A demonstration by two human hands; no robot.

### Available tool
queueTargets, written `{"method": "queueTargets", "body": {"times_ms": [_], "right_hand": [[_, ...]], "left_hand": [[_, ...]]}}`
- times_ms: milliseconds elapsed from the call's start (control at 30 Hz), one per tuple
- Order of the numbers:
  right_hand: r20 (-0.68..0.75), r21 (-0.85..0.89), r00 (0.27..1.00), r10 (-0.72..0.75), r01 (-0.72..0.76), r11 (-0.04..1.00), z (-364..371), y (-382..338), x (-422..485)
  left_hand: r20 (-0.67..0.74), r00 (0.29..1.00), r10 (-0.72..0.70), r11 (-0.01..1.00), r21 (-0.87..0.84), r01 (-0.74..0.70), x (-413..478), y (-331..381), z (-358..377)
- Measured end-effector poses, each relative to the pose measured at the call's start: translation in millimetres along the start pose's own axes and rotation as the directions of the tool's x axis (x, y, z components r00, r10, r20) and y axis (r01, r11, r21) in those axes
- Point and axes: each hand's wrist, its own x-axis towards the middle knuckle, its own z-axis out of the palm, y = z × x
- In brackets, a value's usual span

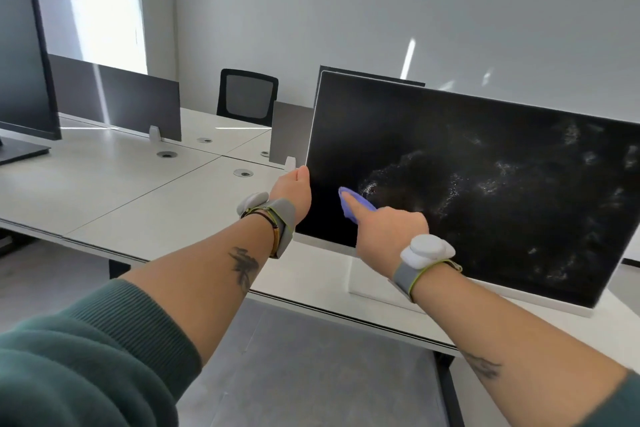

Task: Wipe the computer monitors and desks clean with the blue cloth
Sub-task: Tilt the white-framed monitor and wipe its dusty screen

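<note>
An office: rows of pale desks [114, 177] with dividers [138, 97], monitors [485, 184], mesh chair [247, 95].

I see blue-violet cloth [356, 203], black monitor [485, 184] mottled with whitish smears, white stand [357, 276], off-white desk [138, 191], black mesh chair [247, 97], ribbed dark-green sleeve [86, 357], grey wristbands [404, 277] with white pods [427, 250].

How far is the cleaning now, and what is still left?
Done: the left part of the near monitor looks dark and clean. In hand: the left hand grips its edge while the right hand presses the blue cloth low on the screen. Left: the whitish smears across its right part, and probably the far monitor and the desk.
</note>
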Motion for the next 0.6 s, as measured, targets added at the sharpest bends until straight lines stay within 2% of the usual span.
{"method": "queueTargets", "body": {"times_ms": [133,267,433,500,600], "right_hand": [[-0.059,0.047,0.996,0.061,-0.058,0.997,-23.5,-4.2,22.7],[0.036,-0.007,0.999,0.000,0.000,1.000,-8.8,-13.5,4.8],[-0.088,0.139,0.977,0.193,-0.180,0.974,-32.7,21.3,23.6],[-0.077,0.115,0.987,0.139,-0.129,0.985,-33.6,18.9,20.2],[0.014,-0.031,0.998,-0.069,0.069,0.997,-19.0,8.0,0.4]], "left_hand": [[-0.007,1.000,-0.002,1.000,0.011,0.002,1.0,-2.7,-3.7],[-0.009,1.000,0.000,0.998,0.069,0.001,4.7,-0.4,-6.5],[0.006,1.000,0.001,0.997,0.077,-0.002,1.4,3.7,-4.4],[-0.002,1.000,0.003,0.996,0.085,-0.003,0.8,4.2,-5.0],[-0.007,1.000,-0.011,0.997,0.082,0.012,1.2,1.7,-6.0]]}}
